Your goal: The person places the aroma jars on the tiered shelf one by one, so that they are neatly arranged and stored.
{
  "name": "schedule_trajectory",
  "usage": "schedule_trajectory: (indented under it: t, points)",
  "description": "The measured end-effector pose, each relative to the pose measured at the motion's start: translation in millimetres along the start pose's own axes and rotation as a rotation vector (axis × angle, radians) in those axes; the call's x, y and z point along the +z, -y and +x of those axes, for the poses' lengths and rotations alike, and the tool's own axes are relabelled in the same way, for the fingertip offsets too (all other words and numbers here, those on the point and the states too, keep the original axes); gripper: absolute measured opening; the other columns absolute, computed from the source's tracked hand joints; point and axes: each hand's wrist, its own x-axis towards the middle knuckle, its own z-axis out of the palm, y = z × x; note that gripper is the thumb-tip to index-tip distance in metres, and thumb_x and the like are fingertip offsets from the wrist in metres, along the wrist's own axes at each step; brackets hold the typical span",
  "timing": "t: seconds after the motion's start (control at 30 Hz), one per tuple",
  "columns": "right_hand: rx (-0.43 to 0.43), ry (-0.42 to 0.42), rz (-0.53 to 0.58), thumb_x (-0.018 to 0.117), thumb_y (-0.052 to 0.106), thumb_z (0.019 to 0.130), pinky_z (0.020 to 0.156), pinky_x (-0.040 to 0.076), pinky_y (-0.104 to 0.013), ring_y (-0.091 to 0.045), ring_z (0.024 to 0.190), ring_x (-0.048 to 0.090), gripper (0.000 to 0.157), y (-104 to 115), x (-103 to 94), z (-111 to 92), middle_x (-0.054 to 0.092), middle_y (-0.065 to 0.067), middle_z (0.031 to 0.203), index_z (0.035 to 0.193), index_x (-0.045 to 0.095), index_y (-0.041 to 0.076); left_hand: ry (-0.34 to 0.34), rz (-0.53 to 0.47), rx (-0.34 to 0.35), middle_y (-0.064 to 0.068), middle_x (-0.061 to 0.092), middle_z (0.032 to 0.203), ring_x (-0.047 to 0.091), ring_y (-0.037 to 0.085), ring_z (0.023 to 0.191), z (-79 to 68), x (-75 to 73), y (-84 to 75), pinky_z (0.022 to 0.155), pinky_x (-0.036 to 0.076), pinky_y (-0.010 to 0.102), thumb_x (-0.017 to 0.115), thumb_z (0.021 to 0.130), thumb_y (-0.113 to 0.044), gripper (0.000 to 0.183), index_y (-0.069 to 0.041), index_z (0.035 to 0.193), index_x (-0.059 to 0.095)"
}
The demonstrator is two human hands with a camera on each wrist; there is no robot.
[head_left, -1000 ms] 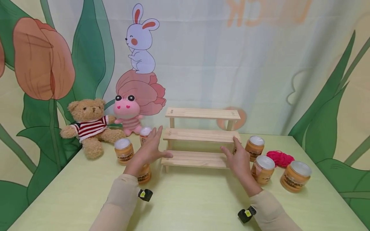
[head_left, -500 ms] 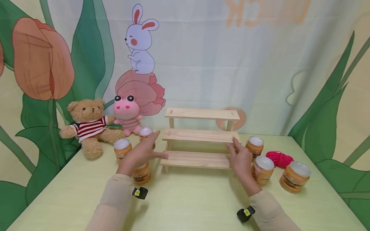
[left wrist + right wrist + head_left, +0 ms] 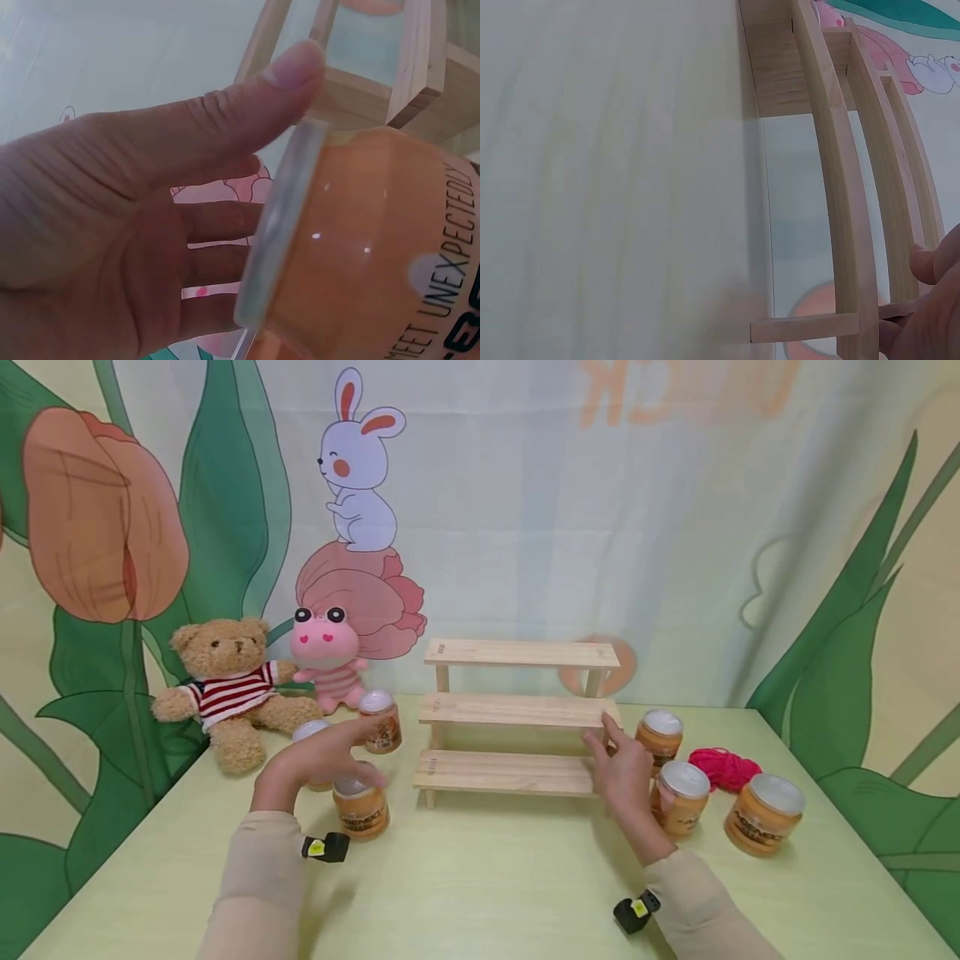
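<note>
My left hand [image 3: 321, 755] is over the left-hand jars, fingers extended and thumb apart. Below it stands an orange jar [image 3: 362, 815] with a silvery lid; the left wrist view shows this jar [image 3: 367, 240] close to the thumb and fingers, not enclosed by them. A second jar [image 3: 381, 733] stands behind, and the hand partly hides a third jar [image 3: 311, 729]. My right hand [image 3: 624, 774] holds the right end of a three-tier wooden rack [image 3: 517, 710], with thumb and forefinger at the middle shelf. Some of its fingers are hidden in the right wrist view.
Right of the rack stand three more jars: one at the back [image 3: 660, 737], one in the middle [image 3: 681, 800], one at the far right [image 3: 765, 814]. Pink yarn [image 3: 724, 770] lies among them. A teddy bear [image 3: 238, 693] and a pink plush toy [image 3: 330, 652] sit back left.
My left hand has left the rack's left end and moved left over the jars. The right hand has closed in slightly on the rack's right end and stays there.
</note>
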Motion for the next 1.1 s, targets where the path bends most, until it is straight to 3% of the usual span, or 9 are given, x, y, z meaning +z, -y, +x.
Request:
schedule_trajectory:
  t: [0.17,0.33,0.4,0.53,0.63,0.73,0.93,1.0,1.1]
  points:
    - [0.021,0.031,-0.005,0.076,0.022,0.091,0.055,0.046,-0.027,-0.024,0.074,0.062,0.063,0,2.0,-3,0.07,-0.026,0.102,0.146,0.051,0.006,0.036,-0.019,-0.017,0.023,0.032,0.157,0.033,0.041,0.142,-4.6,-2.9,-0.6,0.105,0.038,0.058,0.083,0.084,-0.025,0.099,-0.014,0.161,0.02]
    - [0.014,0.031,-0.02,0.084,0.02,0.083,0.058,0.043,-0.025,-0.022,0.073,0.058,0.072,1,4.7,-5,0.071,-0.025,0.094,0.146,0.051,0.006,0.049,-0.003,-0.049,0.021,0.037,0.155,0.039,0.043,0.137,-9.8,-4.6,-0.8,0.103,0.041,0.057,0.083,0.083,-0.02,0.094,-0.009,0.158,0.027]
    - [0.017,0.023,-0.007,0.081,0.021,0.086,0.055,0.045,-0.026,-0.022,0.068,0.059,0.068,1,5.4,-5,0.07,-0.024,0.088,0.146,0.052,0.007,0.06,-0.007,-0.046,0.022,0.041,0.152,0.042,0.045,0.135,-11.3,-5.3,-0.4,0.102,0.043,0.056,0.085,0.082,-0.018,0.094,-0.005,0.157,0.029]
    - [0.013,0.004,0.024,0.07,0.028,0.096,0.064,0.051,-0.033,-0.023,0.074,0.063,0.057,3,4.7,-4,0.07,-0.022,0.095,0.145,0.052,0.004,0.075,-0.018,-0.04,0.023,0.043,0.15,0.047,0.045,0.132,-11.1,-5.3,0.4,0.101,0.046,0.052,0.087,0.079,-0.017,0.095,0.0,0.154,0.032]
    - [0.017,-0.001,0.035,0.064,0.032,0.1,0.074,0.047,-0.039,-0.026,0.082,0.059,0.056,4,3.4,-1,0.065,-0.018,0.093,0.145,0.051,0.001,0.076,-0.002,-0.043,0.021,0.041,0.152,0.049,0.042,0.13,-8.7,-4.5,0.2,0.099,0.047,0.05,0.087,0.078,-0.019,0.095,-0.002,0.154,0.033]
    - [0.027,0.007,0.031,0.062,0.033,0.101,0.072,0.043,-0.041,-0.029,0.079,0.052,0.056,4,3.1,2,0.055,-0.015,0.082,0.145,0.05,0.001,0.075,0.015,-0.057,0.02,0.042,0.152,0.05,0.04,0.129,-7.5,-4.3,-0.1,0.099,0.047,0.049,0.088,0.078,-0.02,0.095,-0.003,0.154,0.034]
    - [0.021,0.023,0.047,0.062,0.031,0.101,0.078,0.044,-0.045,-0.032,0.083,0.05,0.056,5,5.8,5,0.058,-0.02,0.091,0.145,0.049,0.0,0.093,0.016,-0.078,0.022,0.051,0.144,0.047,0.04,0.132,-9.8,-6.6,1.9,0.1,0.045,0.051,0.088,0.077,-0.018,0.097,-0.003,0.155,0.032]
    - [0.039,0.046,0.077,0.06,0.033,0.102,0.087,0.046,-0.047,-0.033,0.093,0.053,0.058,6,6.4,6,0.059,-0.023,0.1,0.148,0.046,0.001,0.094,0.024,-0.088,0.022,0.052,0.143,0.047,0.039,0.132,-10.1,-6.7,2.1,0.101,0.044,0.052,0.089,0.076,-0.019,0.097,-0.004,0.154,0.034]
    - [0.073,0.071,0.122,0.058,0.035,0.102,0.105,0.04,-0.048,-0.034,0.122,0.051,0.061,6,7.7,7,0.059,-0.025,0.128,0.152,0.041,0.005,0.097,0.03,-0.087,0.023,0.053,0.142,0.049,0.039,0.131,-11.0,-6.9,2.1,0.102,0.043,0.053,0.089,0.076,-0.021,0.096,-0.004,0.154,0.034]
